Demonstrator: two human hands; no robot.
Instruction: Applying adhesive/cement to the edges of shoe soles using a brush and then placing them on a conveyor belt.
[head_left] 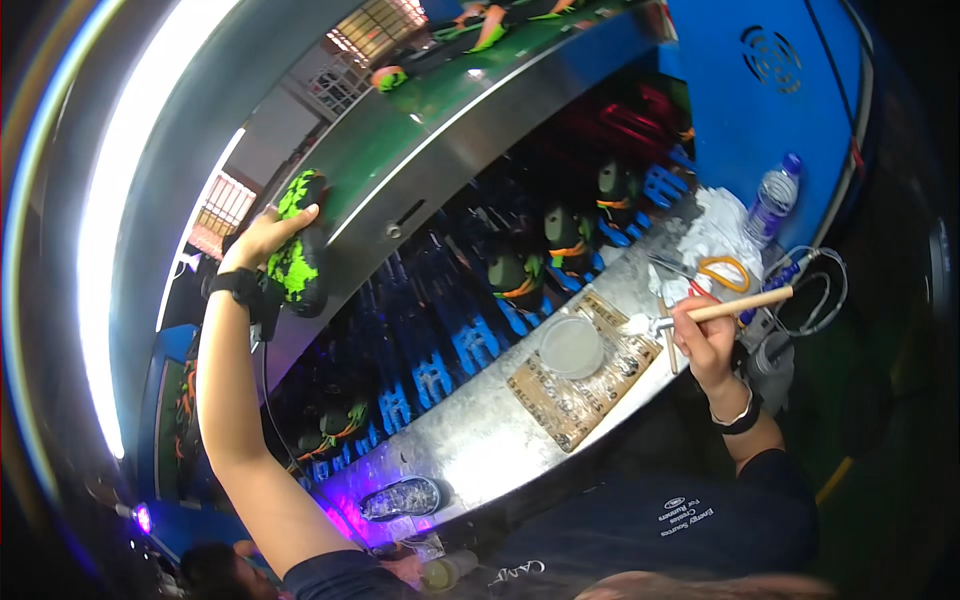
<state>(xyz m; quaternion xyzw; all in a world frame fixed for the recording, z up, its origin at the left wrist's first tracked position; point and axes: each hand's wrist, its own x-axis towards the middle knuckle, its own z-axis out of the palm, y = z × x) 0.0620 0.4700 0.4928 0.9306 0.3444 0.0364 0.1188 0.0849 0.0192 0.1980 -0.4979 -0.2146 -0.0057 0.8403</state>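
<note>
My left hand (pixel 262 240) is stretched far out to the upper left. Its fingers and thumb grip a black and bright green shoe sole (pixel 297 268), held upright at the edge of a green conveyor belt (pixel 385 175). On the right, my right hand (pixel 706 345) is closed around the wooden handle of a brush (pixel 750 303). The brush's white-coated head points left, just beside a round tub of whitish liquid (pixel 571 347). That tub stands on a worn piece of cardboard (pixel 560 405) on the metal bench (pixel 470 445). A dark sole (pixel 402 498) lies at the bench's left end.
Behind the bench, dark shoes (pixel 517 275) with orange and green trim sit along a row of blue holders (pixel 476 345). Orange-handled scissors (pixel 722 272), crumpled white cloth or paper (pixel 715 228), a plastic bottle (pixel 775 200) and a looped clear hose (pixel 828 290) crowd the right end.
</note>
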